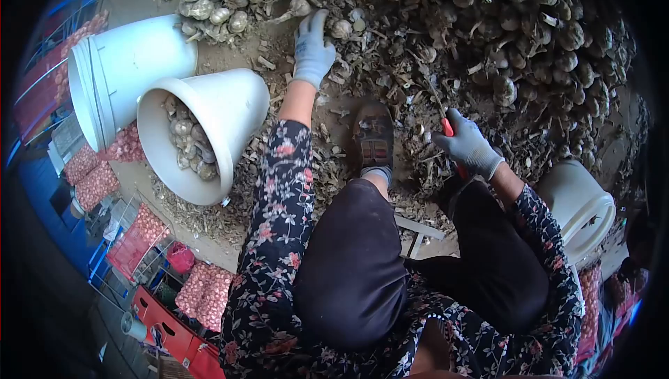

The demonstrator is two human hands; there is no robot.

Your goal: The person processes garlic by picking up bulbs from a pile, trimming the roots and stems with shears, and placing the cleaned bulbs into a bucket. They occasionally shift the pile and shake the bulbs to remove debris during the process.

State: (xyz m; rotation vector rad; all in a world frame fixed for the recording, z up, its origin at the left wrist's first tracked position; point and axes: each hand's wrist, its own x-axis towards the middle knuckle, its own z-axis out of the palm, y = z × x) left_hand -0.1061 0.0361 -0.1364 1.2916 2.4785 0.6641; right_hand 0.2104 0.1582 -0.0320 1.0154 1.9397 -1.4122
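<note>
My left hand (pixel 314 50), in a pale work glove, reaches forward over the ground with its fingers stretched out and nothing in them. Its fingertips are right beside a garlic bulb (pixel 300 7) at the edge of a small heap; another bulb (pixel 341 28) lies just to their right. In a matching glove, my right hand (pixel 472 147) is closed around a red-handled cutting tool (pixel 447 126). The tool's thin blade points forward, over dry trimmings; my fingers cover part of the handle.
A large garlic pile (pixel 502 37) rises ahead and to the right. Trimmings (pixel 411 149) litter the ground around my shoe (pixel 373 138). At left lie a tipped bucket (pixel 244 110) holding bulbs and a second white bucket (pixel 150 51); another bucket (pixel 568 194) is at right. Filled net sacks (pixel 202 295) stand behind.
</note>
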